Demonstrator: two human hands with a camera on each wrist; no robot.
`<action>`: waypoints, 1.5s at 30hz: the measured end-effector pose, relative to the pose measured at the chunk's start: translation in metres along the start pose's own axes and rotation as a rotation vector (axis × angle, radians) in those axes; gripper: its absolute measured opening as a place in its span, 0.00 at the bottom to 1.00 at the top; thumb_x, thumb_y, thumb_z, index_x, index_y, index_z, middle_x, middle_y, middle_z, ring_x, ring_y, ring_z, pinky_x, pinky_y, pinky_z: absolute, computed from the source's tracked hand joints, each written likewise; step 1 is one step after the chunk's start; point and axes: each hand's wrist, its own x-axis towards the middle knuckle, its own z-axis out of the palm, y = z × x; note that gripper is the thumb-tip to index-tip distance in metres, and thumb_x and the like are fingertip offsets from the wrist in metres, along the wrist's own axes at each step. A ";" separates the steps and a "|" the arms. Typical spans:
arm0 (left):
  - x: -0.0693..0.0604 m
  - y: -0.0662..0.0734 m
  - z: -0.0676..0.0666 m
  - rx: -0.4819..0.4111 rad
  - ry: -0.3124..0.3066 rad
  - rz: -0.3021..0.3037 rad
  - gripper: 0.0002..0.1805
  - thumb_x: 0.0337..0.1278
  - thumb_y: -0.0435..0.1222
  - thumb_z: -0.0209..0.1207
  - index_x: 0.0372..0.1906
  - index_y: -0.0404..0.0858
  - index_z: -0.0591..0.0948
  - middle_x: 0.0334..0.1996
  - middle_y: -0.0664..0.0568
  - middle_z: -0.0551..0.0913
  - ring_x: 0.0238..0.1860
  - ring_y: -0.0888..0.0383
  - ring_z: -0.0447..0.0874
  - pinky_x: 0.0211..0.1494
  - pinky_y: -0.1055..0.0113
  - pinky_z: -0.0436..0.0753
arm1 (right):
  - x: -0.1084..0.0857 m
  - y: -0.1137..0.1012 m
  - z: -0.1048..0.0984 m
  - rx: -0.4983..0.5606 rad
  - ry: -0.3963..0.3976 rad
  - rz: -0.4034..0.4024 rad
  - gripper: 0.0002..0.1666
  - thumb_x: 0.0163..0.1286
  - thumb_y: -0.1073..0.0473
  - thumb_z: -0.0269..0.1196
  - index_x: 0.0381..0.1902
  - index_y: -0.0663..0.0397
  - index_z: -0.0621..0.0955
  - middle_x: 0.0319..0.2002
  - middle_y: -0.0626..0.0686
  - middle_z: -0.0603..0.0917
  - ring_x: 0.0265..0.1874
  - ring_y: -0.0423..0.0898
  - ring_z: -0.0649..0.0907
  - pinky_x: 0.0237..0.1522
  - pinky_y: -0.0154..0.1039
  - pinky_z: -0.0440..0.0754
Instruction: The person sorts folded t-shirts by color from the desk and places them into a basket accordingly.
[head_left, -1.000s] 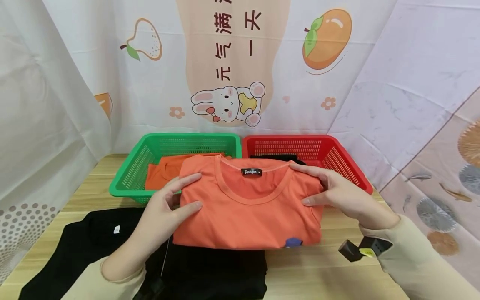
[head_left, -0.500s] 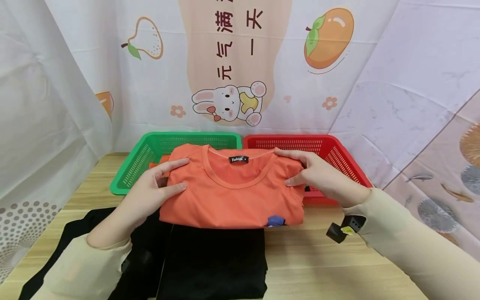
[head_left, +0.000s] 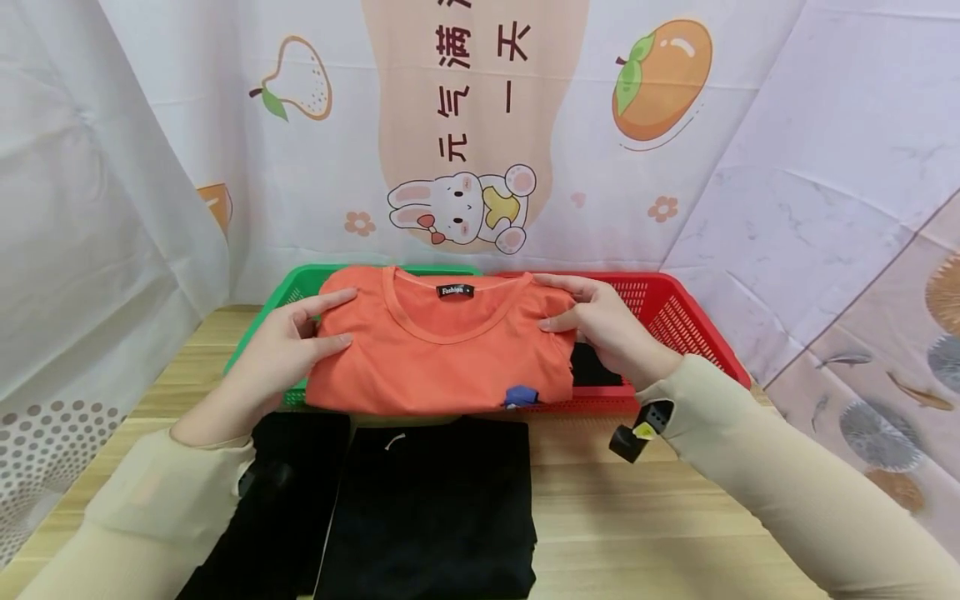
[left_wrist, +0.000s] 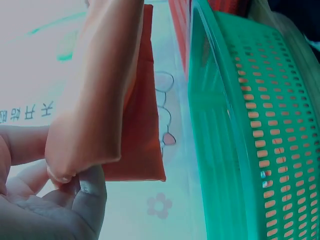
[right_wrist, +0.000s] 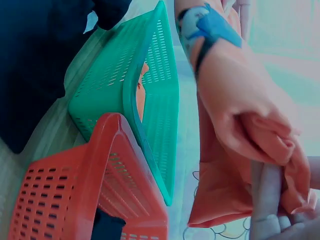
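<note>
A folded orange-red shirt [head_left: 442,358] with a "Fashion" neck label and a blue print is held up in front of the two baskets. My left hand [head_left: 281,346] pinches its left edge between thumb and fingers; my right hand [head_left: 600,321] pinches the right edge near the collar. In the left wrist view the shirt [left_wrist: 142,125] hangs from my left hand [left_wrist: 60,200], beside the green basket [left_wrist: 220,130]. The right wrist view shows the shirt [right_wrist: 220,190] gripped by my right hand [right_wrist: 275,210], with an orange garment [right_wrist: 141,97] inside the green basket [right_wrist: 162,115].
Black folded garments [head_left: 431,517] lie on the wooden table [head_left: 645,533], nearer than the baskets. The red basket [head_left: 693,325] stands right of the green one and contains a black item [head_left: 592,367]. A printed curtain [head_left: 315,192] hangs behind.
Both hands have carried the shirt forward and slightly left, from above the black garments to in front of and over the baskets. It now covers much of the green basket.
</note>
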 end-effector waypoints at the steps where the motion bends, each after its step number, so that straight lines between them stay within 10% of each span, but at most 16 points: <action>1: 0.002 -0.001 -0.001 0.002 0.014 -0.007 0.34 0.69 0.33 0.57 0.77 0.49 0.62 0.69 0.41 0.68 0.52 0.65 0.75 0.47 0.76 0.82 | 0.003 0.001 0.002 0.017 0.014 -0.007 0.38 0.64 0.73 0.62 0.71 0.47 0.72 0.59 0.52 0.79 0.44 0.39 0.83 0.40 0.34 0.86; 9: 0.017 -0.005 -0.008 0.011 0.104 -0.019 0.33 0.71 0.31 0.53 0.77 0.50 0.61 0.74 0.42 0.61 0.63 0.51 0.71 0.44 0.79 0.81 | 0.028 0.011 0.018 0.222 0.120 -0.042 0.38 0.64 0.71 0.64 0.71 0.47 0.72 0.57 0.52 0.80 0.44 0.37 0.83 0.39 0.32 0.86; 14: 0.029 -0.007 -0.013 0.024 0.168 -0.032 0.33 0.71 0.28 0.50 0.77 0.49 0.61 0.80 0.48 0.48 0.74 0.46 0.60 0.63 0.62 0.78 | 0.043 0.013 0.031 0.272 0.185 -0.044 0.35 0.63 0.70 0.67 0.68 0.48 0.76 0.52 0.51 0.83 0.41 0.38 0.84 0.38 0.31 0.86; 25: 0.050 -0.023 -0.025 0.112 0.332 0.025 0.34 0.61 0.22 0.46 0.74 0.41 0.66 0.77 0.41 0.57 0.78 0.44 0.51 0.73 0.45 0.64 | 0.078 0.018 0.064 0.272 0.237 -0.029 0.29 0.60 0.71 0.69 0.59 0.48 0.83 0.43 0.53 0.87 0.29 0.38 0.85 0.32 0.32 0.85; 37: 0.071 -0.050 -0.033 0.188 0.391 -0.012 0.37 0.55 0.21 0.41 0.73 0.39 0.67 0.76 0.38 0.59 0.76 0.41 0.54 0.71 0.44 0.65 | 0.102 0.035 0.085 0.226 0.230 0.002 0.29 0.64 0.71 0.66 0.62 0.49 0.81 0.58 0.57 0.83 0.56 0.50 0.82 0.57 0.44 0.82; 45: 0.078 -0.063 -0.036 0.244 0.404 -0.045 0.37 0.54 0.23 0.40 0.73 0.38 0.67 0.74 0.36 0.61 0.75 0.39 0.55 0.72 0.43 0.64 | 0.110 0.045 0.093 0.184 0.233 0.014 0.26 0.63 0.68 0.69 0.59 0.49 0.83 0.56 0.57 0.85 0.56 0.51 0.83 0.59 0.46 0.81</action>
